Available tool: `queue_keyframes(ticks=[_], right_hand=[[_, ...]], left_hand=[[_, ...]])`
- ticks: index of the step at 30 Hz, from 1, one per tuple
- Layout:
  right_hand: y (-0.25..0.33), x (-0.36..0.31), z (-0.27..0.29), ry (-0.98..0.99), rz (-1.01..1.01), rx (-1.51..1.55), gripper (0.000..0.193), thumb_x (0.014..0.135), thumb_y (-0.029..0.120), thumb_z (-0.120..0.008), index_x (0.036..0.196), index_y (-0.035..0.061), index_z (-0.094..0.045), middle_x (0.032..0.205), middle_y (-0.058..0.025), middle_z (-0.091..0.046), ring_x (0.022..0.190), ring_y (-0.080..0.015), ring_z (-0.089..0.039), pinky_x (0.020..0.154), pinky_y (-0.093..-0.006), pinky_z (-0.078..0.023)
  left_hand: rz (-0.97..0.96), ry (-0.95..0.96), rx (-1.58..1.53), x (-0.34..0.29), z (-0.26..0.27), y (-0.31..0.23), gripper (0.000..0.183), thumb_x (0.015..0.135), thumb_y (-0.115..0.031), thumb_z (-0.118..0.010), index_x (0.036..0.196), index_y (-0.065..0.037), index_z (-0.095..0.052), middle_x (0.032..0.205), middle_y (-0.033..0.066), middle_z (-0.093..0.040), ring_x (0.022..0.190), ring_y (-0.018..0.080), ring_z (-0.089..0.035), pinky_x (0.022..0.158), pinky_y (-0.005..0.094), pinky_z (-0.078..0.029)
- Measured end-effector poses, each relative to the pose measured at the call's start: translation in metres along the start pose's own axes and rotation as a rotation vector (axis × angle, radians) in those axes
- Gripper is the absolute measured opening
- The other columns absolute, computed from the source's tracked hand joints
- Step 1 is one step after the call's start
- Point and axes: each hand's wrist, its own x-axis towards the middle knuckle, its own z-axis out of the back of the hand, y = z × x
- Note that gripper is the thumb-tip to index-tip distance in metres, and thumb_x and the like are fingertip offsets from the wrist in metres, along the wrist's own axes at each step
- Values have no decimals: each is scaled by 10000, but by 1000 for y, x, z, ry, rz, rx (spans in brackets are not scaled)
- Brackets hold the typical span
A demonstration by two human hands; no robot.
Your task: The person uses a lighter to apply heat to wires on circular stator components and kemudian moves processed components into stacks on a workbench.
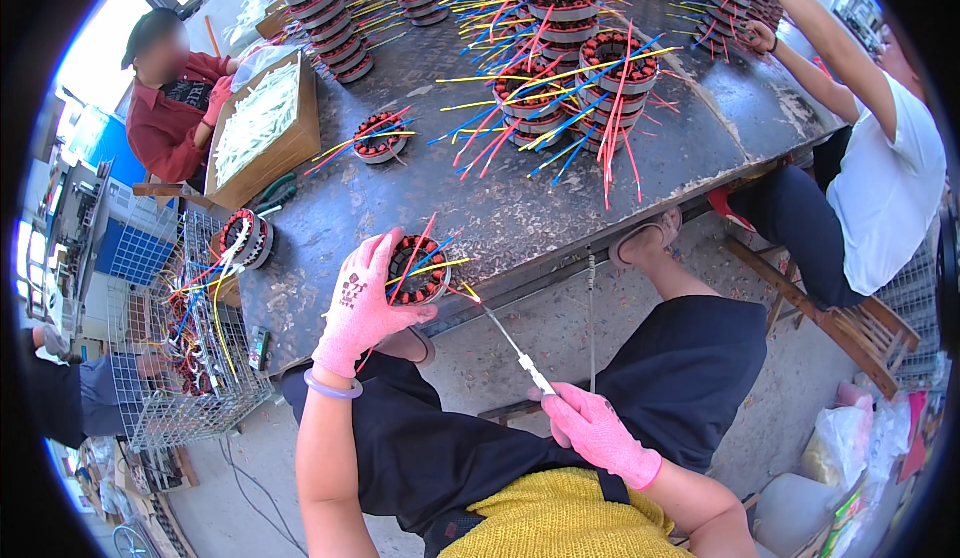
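Yellow top [570,520] is nearest. Left hand [355,308] holds a coil ring [434,282] at the bench [480,203] edge; right hand [600,433] grips a thin stick [529,364]. Open box [290,161] contains white strips [258,118]; wire basket [205,410] contains tangled wires [190,358], partly hidden by mesh.

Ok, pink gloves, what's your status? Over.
Left hand: holding wired ring. Right hand: holding slim whitish item, pointing ringward. Coloured wires poking across ring.

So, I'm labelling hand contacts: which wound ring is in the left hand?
The wound ring at the near edge of the table: the left hand grips it, touching no other.
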Motion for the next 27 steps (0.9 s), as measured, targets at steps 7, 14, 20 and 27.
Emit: queue_keyframes(ticks=[7, 14, 20, 27], right_hand=[[-7, 3, 0, -3, 13, 39, 309, 1036, 248, -476, 1168, -11, -583, 647, -18, -524, 565, -86, -499, 544, -280, -424], [0, 0, 0, 4, 6, 26, 301, 1036, 237, -482, 1174, -12, -578, 652, -16, -525, 575, -83, -500, 546, -279, -429], [-2, 1, 0, 5, -3, 20, 310, 1039, 243, -477, 1182, -13, -577, 663, -17, -529, 583, -84, -508, 556, -282, -435], [-3, 0, -1, 3, 10, 57, 322, 1040, 246, -475, 1203, -12, -578, 669, -16, -529, 580, -84, -503, 553, -276, -428]], left_hand=[[13, 10, -1, 0, 2, -1, 1034, 558, -278, -914, 1425, 6, -429, 1341, 184, -524, 1260, 372, -507, 1086, 431, -396], [2, 1, 9, 0, 0, -1, 1020, 580, -367, -898, 1409, 6, -436, 1322, 180, -534, 1229, 373, -524, 1074, 439, -398], [7, 0, 10, 0, 0, 0, 1025, 575, -369, -901, 1408, 6, -436, 1318, 182, -534, 1231, 374, -522, 1075, 441, -397], [-3, -8, -3, 0, 0, 1, 1013, 572, -358, -903, 1397, 9, -445, 1312, 184, -538, 1225, 375, -527, 1073, 443, -400]])
